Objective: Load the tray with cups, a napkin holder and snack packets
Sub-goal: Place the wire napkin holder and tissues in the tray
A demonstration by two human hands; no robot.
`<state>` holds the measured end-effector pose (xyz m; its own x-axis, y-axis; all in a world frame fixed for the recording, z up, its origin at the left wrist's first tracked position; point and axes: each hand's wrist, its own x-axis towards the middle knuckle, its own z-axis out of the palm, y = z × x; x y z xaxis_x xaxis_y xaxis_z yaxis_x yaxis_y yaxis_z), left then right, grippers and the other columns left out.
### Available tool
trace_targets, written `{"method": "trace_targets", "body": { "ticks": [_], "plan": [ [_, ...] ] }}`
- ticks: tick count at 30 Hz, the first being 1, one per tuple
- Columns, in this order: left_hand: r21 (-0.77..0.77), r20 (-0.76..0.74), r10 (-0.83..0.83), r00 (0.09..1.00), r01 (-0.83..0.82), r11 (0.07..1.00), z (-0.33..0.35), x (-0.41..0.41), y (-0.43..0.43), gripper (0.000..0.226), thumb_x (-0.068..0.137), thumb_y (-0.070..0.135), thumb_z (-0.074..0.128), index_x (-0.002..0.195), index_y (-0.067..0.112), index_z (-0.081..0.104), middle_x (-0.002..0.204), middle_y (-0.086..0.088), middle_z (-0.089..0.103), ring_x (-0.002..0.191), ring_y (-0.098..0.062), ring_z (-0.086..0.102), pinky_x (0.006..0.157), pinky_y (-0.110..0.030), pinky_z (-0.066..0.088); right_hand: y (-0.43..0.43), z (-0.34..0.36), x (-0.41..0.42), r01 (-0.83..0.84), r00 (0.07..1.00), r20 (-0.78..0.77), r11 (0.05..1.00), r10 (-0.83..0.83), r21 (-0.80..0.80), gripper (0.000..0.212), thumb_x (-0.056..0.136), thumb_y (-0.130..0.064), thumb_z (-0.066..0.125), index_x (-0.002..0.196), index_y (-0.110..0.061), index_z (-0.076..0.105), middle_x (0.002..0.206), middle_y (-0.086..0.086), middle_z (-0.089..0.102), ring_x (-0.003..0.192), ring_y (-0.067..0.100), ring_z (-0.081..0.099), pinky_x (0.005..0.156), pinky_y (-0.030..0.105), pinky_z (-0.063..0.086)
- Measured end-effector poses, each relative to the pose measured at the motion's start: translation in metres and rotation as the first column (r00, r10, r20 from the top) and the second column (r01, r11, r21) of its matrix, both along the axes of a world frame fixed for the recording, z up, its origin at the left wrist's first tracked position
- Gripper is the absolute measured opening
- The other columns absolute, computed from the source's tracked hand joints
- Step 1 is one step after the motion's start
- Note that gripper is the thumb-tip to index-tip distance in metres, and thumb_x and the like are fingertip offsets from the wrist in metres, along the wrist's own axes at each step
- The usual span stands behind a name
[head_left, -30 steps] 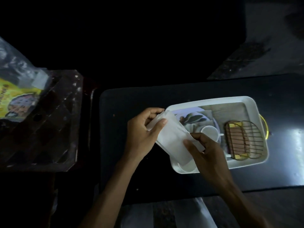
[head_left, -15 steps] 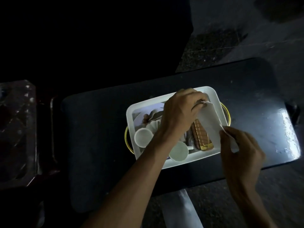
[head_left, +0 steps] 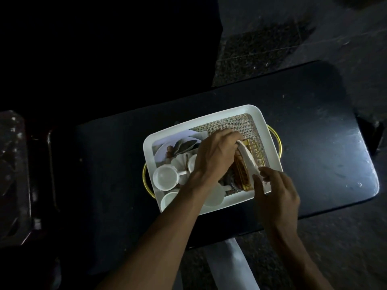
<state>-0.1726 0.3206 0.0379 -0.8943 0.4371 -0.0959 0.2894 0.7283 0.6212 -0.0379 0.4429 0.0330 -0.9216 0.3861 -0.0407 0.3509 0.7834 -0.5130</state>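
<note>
On a dark table (head_left: 314, 126) over a speckled floor (head_left: 272, 45), the white tray (head_left: 259, 120) holds white cups (head_left: 165, 177) and a gold wire napkin holder (head_left: 254, 150), where the left hand (head_left: 213, 158) and right hand (head_left: 276, 191) each pinch an end of a white napkin (head_left: 249, 160).

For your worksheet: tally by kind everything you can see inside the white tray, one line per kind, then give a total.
Cups: 4
Plates: 1
Napkin holders: 1
Napkins: 1
Total: 7, in dim light; the hands may hide more.
</note>
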Motion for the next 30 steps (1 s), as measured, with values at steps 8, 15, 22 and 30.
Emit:
{"method": "trace_targets", "body": {
  "ticks": [8, 15, 22, 30],
  "plan": [
    [-0.150, -0.110, 0.135, 0.985, -0.151, 0.977, 0.006, 0.024, -0.040, 0.023, 0.095, 0.021, 0.064, 0.113, 0.018, 0.075, 0.118, 0.002, 0.075, 0.106, -0.020, 0.069, 0.091, -0.033, 0.048, -0.003, 0.011, -0.014, -0.062, 0.998, -0.018, 0.997, 0.063, 0.048, 0.028, 0.082, -0.006, 0.075, 0.110, -0.006, 0.069, 0.104, 0.014, 0.070, 0.096, 0.033, 0.064, 0.071, 0.051, 0.057],
    [-0.213, -0.281, 0.234, 0.931, -0.298, 0.931, 0.008, 0.056, -0.115, 0.039, 0.101, 0.029, 0.048, 0.128, 0.010, 0.068, 0.136, -0.008, 0.066, 0.121, -0.027, 0.065, 0.093, -0.044, 0.056, -0.050, 0.023, -0.049, -0.410, 0.905, -0.106, 0.911, 0.412, 0.046, 0.019, 0.088, -0.007, 0.067, 0.107, -0.005, 0.069, 0.105, 0.011, 0.068, 0.097, 0.031, 0.062, 0.082, 0.043, 0.053],
    [-0.404, -0.278, 0.288, 0.916, -0.384, 0.830, 0.006, 0.079, -0.190, 0.055, 0.104, 0.041, 0.036, 0.145, 0.007, 0.053, 0.156, -0.016, 0.046, 0.145, -0.037, 0.042, 0.111, -0.057, 0.043, -0.136, 0.021, -0.074, -0.655, 0.752, 0.181, 0.751, 0.634, 0.091, 0.060, 0.096, -0.036, 0.053, 0.148, -0.009, 0.039, 0.158, 0.014, 0.034, 0.150, 0.029, 0.022, 0.118, 0.050, 0.029],
    [-0.540, -0.191, 0.375, 0.907, -0.416, 0.731, 0.005, 0.093, -0.272, 0.074, 0.101, 0.061, 0.016, 0.159, 0.016, 0.027, 0.169, -0.012, 0.013, 0.157, -0.031, 0.008, 0.124, -0.060, 0.017, -0.227, 0.011, -0.081, -0.742, 0.661, 0.347, 0.649, 0.666, 0.167, 0.082, 0.094, -0.070, 0.014, 0.158, -0.019, 0.009, 0.166, 0.011, -0.001, 0.153, 0.028, -0.008, 0.120, 0.059, 0.014]
  ]
}}
